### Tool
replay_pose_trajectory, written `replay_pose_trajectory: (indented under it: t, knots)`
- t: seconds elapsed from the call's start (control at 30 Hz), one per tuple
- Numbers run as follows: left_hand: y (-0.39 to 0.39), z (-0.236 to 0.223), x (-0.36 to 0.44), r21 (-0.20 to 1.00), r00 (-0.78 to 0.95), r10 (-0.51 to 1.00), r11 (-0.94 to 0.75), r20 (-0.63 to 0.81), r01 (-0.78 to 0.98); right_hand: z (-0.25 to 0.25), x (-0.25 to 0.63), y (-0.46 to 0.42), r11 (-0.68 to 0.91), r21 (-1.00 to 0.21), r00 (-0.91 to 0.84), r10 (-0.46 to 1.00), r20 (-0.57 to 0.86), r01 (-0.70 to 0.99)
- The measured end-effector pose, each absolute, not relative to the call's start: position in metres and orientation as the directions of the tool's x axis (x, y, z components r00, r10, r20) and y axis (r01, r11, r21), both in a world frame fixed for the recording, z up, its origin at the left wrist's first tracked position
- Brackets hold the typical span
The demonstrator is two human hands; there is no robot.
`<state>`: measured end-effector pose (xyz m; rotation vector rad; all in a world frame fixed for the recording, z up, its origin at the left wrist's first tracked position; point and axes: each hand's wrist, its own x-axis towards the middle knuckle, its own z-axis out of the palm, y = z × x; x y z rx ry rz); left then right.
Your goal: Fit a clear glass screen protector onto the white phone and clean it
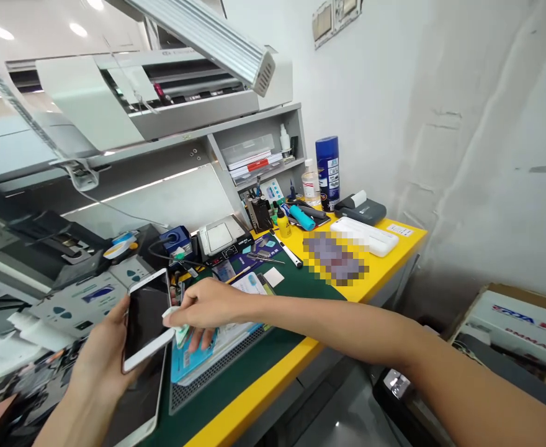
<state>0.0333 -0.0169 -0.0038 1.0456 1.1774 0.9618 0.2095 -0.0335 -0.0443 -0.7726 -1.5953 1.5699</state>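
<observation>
My left hand (100,354) grips a white smartphone (146,318) by its edges, dark screen up, above the bench. My right hand (205,307) reaches in from the right and pinches a small white wipe (173,320) against the phone's right edge. Another white phone (136,403) lies flat on the bench under the held one. Below my right hand lie blue packets (192,357) on a grey ribbed mat (217,366).
The yellow-edged bench (254,397) carries a green mat, a hot plate (219,237), a blue spray can (327,169), a yellow bottle (283,223), tweezers, a white marker and a white case (366,234). A shelf and lamp bar hang above. A cardboard box (515,323) sits lower right.
</observation>
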Motion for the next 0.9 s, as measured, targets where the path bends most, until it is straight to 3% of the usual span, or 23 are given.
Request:
replay_pose_trajectory:
  t: [0.13, 0.23, 0.47, 0.63, 0.9]
  knots:
    - [-0.011, 0.001, 0.043, 0.951, 0.118, 0.955, 0.286, -0.272, -0.119, -0.046, 0.21, -0.032, 0.026, -0.996, -0.548, 0.833, 0.072, -0.09]
    - [-0.009, 0.0, 0.05, 0.905, 0.121, 0.961, 0.276, -0.249, -0.325, -0.044, 0.207, -0.032, 0.024, -0.998, -0.487, 0.872, 0.05, -0.059]
    - [0.002, -0.021, 0.032, 0.767, 0.272, 0.927, 0.369, -0.26, -0.525, -0.035, 0.201, -0.042, 0.035, -0.993, -0.418, 0.908, -0.018, 0.116]
    - [0.005, -0.028, 0.021, 0.657, 0.379, 0.9, 0.42, -0.214, -0.626, -0.032, 0.199, -0.05, 0.23, -0.934, -0.393, 0.913, 0.11, 0.272]
    - [-0.002, -0.034, 0.022, 0.491, 0.424, 0.886, 0.458, -0.187, -0.741, -0.029, 0.192, -0.06, 0.35, -0.815, -0.346, 0.917, 0.197, 0.463]
